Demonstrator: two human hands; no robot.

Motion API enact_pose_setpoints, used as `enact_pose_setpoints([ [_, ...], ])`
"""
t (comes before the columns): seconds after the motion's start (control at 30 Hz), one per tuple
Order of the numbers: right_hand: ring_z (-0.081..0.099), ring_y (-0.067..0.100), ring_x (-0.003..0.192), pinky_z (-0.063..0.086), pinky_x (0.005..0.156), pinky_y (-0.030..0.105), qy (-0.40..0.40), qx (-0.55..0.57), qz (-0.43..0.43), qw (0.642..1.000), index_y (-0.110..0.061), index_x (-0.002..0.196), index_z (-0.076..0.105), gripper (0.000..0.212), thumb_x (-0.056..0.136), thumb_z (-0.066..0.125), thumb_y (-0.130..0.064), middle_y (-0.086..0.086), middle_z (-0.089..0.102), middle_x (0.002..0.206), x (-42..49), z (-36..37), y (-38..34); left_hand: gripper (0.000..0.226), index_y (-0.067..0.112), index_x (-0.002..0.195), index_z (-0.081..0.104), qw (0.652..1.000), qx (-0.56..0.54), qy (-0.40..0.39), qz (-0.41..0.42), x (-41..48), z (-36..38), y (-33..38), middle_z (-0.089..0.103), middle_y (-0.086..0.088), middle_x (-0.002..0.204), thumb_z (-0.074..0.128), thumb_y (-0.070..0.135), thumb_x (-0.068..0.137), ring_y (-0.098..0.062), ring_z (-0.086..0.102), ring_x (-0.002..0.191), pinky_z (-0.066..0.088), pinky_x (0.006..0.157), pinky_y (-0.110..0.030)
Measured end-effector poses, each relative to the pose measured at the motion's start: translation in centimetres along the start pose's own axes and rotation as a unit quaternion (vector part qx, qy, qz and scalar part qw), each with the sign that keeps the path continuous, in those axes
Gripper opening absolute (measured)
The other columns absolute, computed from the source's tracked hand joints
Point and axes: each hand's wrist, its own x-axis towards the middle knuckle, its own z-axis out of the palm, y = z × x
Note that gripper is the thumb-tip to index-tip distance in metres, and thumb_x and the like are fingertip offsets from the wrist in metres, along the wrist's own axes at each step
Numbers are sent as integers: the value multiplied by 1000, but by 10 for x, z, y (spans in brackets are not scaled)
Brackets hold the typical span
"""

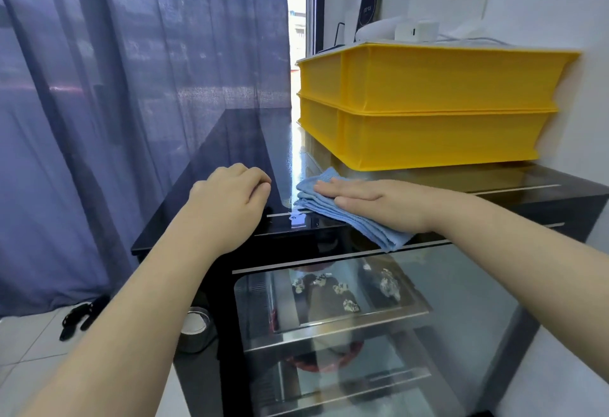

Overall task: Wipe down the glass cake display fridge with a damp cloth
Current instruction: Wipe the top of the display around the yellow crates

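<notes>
1. Cake display fridge (237,140): its dark glass top takes up the middle of the view, and its clear front pane slopes down toward the viewer, with a decorated cake (329,294) on a steel shelf inside.
2. A folded blue cloth (316,200) lies on the fridge top near the front edge. Its long axis runs diagonally from far-left to near-right, and its near corner hangs just over the edge.
3. The right hand (372,200) lies flat on the cloth with straight fingers pointing left. This grip is open and presses down rather than clasping.
4. The left hand (227,196) is just beside the cloth on its left, fingers curled under and holding nothing. Whether it rests on the glass or hovers over it I cannot tell.
5. The next stroke likely turns on this: bare glass lies left of and beyond the cloth, toward the left hand, while two stacked yellow crates (428,87) sit close behind on the right. The right hand is already on the cloth and is the one to sweep it leftward.
6. Writing: a phone (369,9) propped above the crates shows pale digits too small to read. No brand shows on the fridge or crates.
</notes>
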Motion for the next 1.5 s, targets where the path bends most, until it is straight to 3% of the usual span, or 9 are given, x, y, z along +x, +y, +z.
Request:
enact_pose_setpoints([
  [0.1,-2,3,144,0,110,16,-33,-86,27,995,-25,151,10,50,104,20,-35,-13,1,158,16,-4,-2,37,30,128,49,1000,9,-26,-3,1,1,0,50,8,130,26,34,99,-17,41,122,32,95,-38],
  [0.2,5,23,146,4,113,30,-33,-108,-7,994,-6,149,18,47,105,17,-23,8,8,159,33,13,-9,39,31,130,47,999,10,-44,-11,1,1,1,50,9,134,26,37,98,-17,39,126,32,97,-39],
  [0.43,3,-9,139,-1,114,16,-58,-30,4,998,-37,149,10,51,101,22,-46,-25,4,154,8,-4,-7,38,29,128,49,1000,7,-28,-2,-1,-1,2,52,9,130,25,33,99,-17,43,121,33,95,-38],
  [0.63,13,26,143,10,112,28,3,-29,55,998,-1,147,21,48,105,19,-24,13,17,156,28,14,2,40,28,129,49,999,18,-44,-13,-3,-4,3,52,6,130,24,34,99,-20,44,121,33,94,-38],
  [0.83,2,-8,140,1,117,23,-25,-46,75,996,-45,145,5,54,94,16,-61,-27,3,153,-14,-10,31,41,29,132,46,998,11,-62,-10,-2,-4,5,50,8,134,24,38,98,-18,43,124,33,97,-38],
  [1.0,16,24,144,14,115,36,35,-115,172,978,-6,147,22,48,104,17,-27,5,21,155,-8,-14,33,38,22,119,53,998,14,-60,-1,13,-1,43,56,1,120,23,33,99,-24,48,111,30,83,-36],
  [1.2,4,3,145,4,119,31,9,-24,133,991,-31,150,12,50,102,19,-43,-17,6,157,-33,-24,66,38,22,110,55,996,-9,-82,35,29,27,101,57,0,115,21,34,99,-23,48,104,29,83,-38],
  [1.33,9,22,146,7,116,33,59,-84,276,956,-7,150,16,48,105,18,-25,6,9,159,-30,-38,104,36,25,90,52,995,-11,-93,45,33,39,107,58,0,112,19,36,98,-20,47,95,34,90,-43],
  [1.5,11,28,144,14,116,45,60,-93,206,972,-6,147,22,47,105,19,-26,9,13,158,-9,-17,76,44,29,132,46,993,-8,-110,40,32,37,110,43,4,141,19,39,100,-21,39,128,20,111,-48],
])
